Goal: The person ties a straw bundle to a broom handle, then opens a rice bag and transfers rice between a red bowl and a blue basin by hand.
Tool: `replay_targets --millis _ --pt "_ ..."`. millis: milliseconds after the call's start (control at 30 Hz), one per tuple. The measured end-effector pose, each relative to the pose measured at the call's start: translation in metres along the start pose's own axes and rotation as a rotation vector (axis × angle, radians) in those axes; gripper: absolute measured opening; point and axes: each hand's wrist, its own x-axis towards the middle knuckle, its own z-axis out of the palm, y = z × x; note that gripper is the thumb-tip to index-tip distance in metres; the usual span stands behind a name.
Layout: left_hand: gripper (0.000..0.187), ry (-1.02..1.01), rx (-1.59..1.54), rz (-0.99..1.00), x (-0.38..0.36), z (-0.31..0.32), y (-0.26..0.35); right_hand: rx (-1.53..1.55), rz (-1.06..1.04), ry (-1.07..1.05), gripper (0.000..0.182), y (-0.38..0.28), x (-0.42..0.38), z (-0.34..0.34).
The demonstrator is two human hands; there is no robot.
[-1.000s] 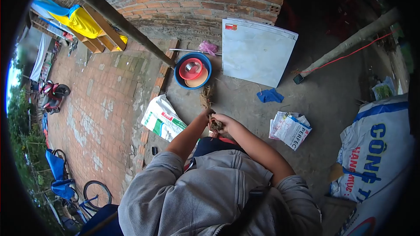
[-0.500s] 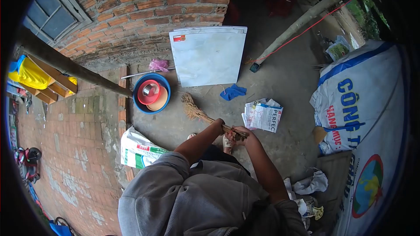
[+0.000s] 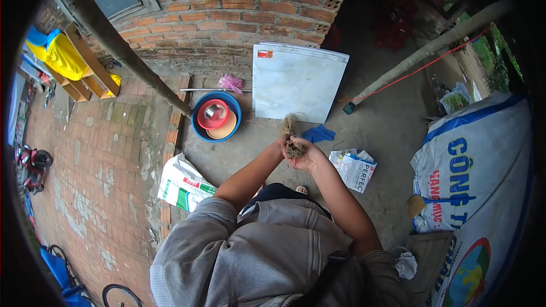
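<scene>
A straw broom (image 3: 288,123) points away from me, its bristles near the lower edge of a white board (image 3: 298,82) that leans on the brick wall. My left hand (image 3: 282,143) and my right hand (image 3: 307,156) are both wrapped round its handle, close together, with the bundled stalk ends towards me. A blue cloth (image 3: 318,133) lies on the concrete just beyond my right hand. The broom's middle is partly hidden by my fingers.
A blue basin (image 3: 237,115) holding a red bowl (image 3: 226,115) stands left of the board. Printed sacks (image 3: 185,185) and folded packaging (image 3: 354,169) lie on the floor. Large white sacks (image 3: 472,165) fill the right side. Wooden poles (image 3: 122,45) slant at both sides.
The broom has swung from pointing left to pointing away from me, and my hands have moved up and closer together. The whole view has shifted and turned a little.
</scene>
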Motion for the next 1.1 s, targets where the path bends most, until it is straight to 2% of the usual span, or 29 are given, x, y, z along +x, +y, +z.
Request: replay_targets --millis 100,200,333,400,433,467,533,667,700,733,767,800,867,933,1000,1033,1067,1100 --pt "0.039 0.013 -0.089 0.031 -0.019 0.007 0.001 0.028 -0.006 0.028 0.011 0.0 0.01 0.009" --pt "0.042 0.021 -0.161 0.034 -0.023 0.018 -0.005 0.189 0.05 0.142 0.014 -0.001 0.02 -0.007" --pt "0.045 0.023 -0.228 0.008 -0.019 0.039 -0.022 0.211 0.14 0.218 0.026 -0.014 0.013 -0.038" --pt "0.05 -0.014 -0.179 -0.018 -0.012 0.05 -0.03 0.074 0.143 0.112 0.029 -0.018 0.003 -0.053" --pt "0.044 -0.034 -0.174 -0.065 -0.007 0.053 -0.033 0.017 0.114 -0.076 0.022 -0.018 -0.003 -0.06" --pt "0.044 -0.037 -0.173 -0.076 -0.004 0.054 -0.035 0.023 0.109 -0.068 0.022 -0.018 -0.003 -0.065" --pt "0.043 -0.039 -0.164 -0.076 0.01 0.06 -0.042 0.434 -0.106 0.438 0.014 -0.014 -0.009 -0.056" --pt "0.042 -0.045 -0.154 -0.068 0.036 0.079 -0.022 0.428 -0.164 0.403 0.011 -0.003 0.011 -0.095" --pt "0.041 -0.047 -0.16 -0.059 0.039 0.077 -0.019 0.328 -0.136 0.334 0.012 0.002 0.023 -0.108" --pt "0.041 -0.047 -0.169 -0.048 0.039 0.07 -0.017 0.227 -0.102 0.264 0.013 0.009 0.033 -0.113" --pt "0.041 -0.045 -0.178 -0.033 0.033 0.055 -0.018 0.291 0.005 0.318 0.013 0.011 0.044 -0.116" --pt "0.04 -0.04 -0.187 -0.015 0.031 0.048 -0.013 0.283 0.018 0.321 0.013 0.016 0.049 -0.11" --pt "0.04 -0.025 -0.198 0.027 0.022 0.028 -0.005 -0.048 0.101 0.117 0.013 0.028 0.063 -0.095" --pt "0.039 -0.005 -0.206 0.072 0.017 0.009 -0.014 -0.05 0.161 0.135 0.013 0.042 0.084 -0.074" --pt "0.039 0.02 -0.207 0.115 -0.005 -0.033 -0.028 -0.31 0.158 0.234 0.014 0.057 0.102 -0.05" --pt "0.038 0.032 -0.199 0.134 -0.019 -0.055 -0.032 -0.285 0.195 0.258 0.015 0.062 0.109 -0.041" --pt "0.038 0.04 -0.189 0.153 -0.031 -0.073 -0.031 -0.286 0.195 0.246 0.015 0.064 0.115 -0.032" --pt "0.038 0.047 -0.178 0.174 -0.043 -0.084 -0.025 -0.283 0.255 0.128 0.013 0.065 0.122 -0.027"
